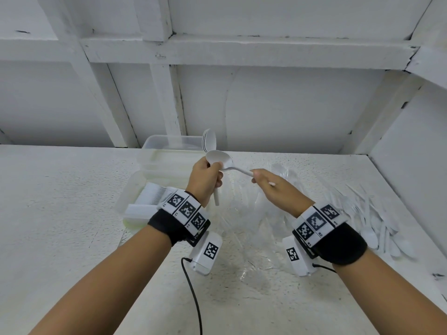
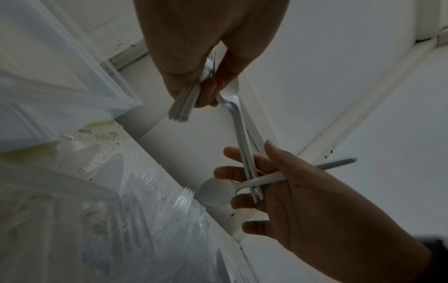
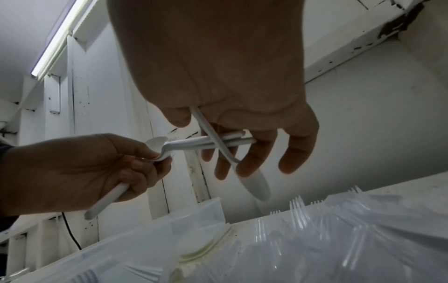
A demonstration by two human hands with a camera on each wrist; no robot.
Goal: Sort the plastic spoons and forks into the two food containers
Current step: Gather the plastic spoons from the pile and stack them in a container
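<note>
Hands meet at frame centre above the worktop: left hand with fingers curled round a bundle of white spoons; right hand pinching spoon handles, remaining fingers spread. Two clear containers sit behind, left of centre; loose cutlery lies at right.

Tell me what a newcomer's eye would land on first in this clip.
Probably the two hands meeting above the table: the left hand grips a bunch of white spoons, and the right hand holds spoon handles crossing it. Next, the loose spoon pile at the table's right edge, and the clear container behind the hands.
</note>
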